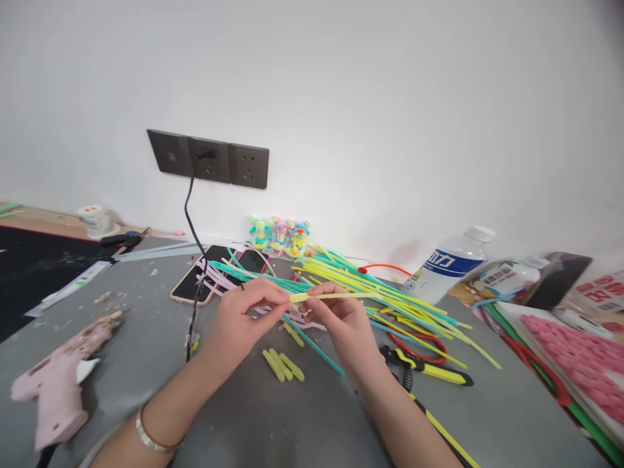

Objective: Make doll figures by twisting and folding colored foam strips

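My left hand [253,309] pinches one end of a yellow pipe cleaner [348,296], where a short thicker stretch shows between the fingertips. Close beside it, my right hand [336,315] grips the same pipe cleaner, whose free end sticks out to the right. Below the hands, several short folded yellow pipe cleaner pieces [283,365] lie on the grey mat [312,422]. Behind and right of my hands spreads a loose pile of yellow and teal pipe cleaners [390,292]. Lilac pipe cleaners [214,276] lie to the left of it.
Yellow-black pliers [429,370] lie beside my right forearm. A pink glue gun [68,377] rests at left. Phones [195,289], small pipe cleaner figures [280,235] and a clear bottle [448,263] stand or lie toward the wall. A black cord [194,221] hangs from the socket [209,159].
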`<action>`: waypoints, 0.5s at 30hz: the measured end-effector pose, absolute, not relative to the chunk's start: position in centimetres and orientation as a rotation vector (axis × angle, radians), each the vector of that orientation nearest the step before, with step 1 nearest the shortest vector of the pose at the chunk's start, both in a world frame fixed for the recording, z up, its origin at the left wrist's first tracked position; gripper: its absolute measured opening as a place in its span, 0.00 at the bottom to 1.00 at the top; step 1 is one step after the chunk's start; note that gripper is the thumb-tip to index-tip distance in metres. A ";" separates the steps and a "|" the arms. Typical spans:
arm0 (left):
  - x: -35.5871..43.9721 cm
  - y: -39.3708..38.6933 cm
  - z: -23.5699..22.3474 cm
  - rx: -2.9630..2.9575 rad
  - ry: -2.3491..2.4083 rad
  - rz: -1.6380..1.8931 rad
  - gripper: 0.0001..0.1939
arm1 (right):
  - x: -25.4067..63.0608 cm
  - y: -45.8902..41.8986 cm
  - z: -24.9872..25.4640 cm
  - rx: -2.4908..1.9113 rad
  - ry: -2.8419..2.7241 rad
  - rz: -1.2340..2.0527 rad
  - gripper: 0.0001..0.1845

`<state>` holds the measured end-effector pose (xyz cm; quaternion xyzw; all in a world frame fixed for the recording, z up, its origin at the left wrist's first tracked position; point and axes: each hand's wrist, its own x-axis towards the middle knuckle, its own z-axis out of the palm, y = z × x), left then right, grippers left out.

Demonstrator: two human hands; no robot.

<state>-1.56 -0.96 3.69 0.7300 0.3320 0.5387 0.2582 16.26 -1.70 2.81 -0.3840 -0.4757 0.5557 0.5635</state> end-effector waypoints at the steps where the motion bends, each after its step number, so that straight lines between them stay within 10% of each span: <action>1: -1.6 -0.9 3.7 1.997 0.894 1.484 0.06 | 16.2 -1.7 2.8 -0.900 -1.109 1.308 0.10; 15: -1.5 -1.3 4.4 2.221 0.812 1.599 0.08 | 16.3 -2.0 3.2 -0.825 -1.123 1.322 0.09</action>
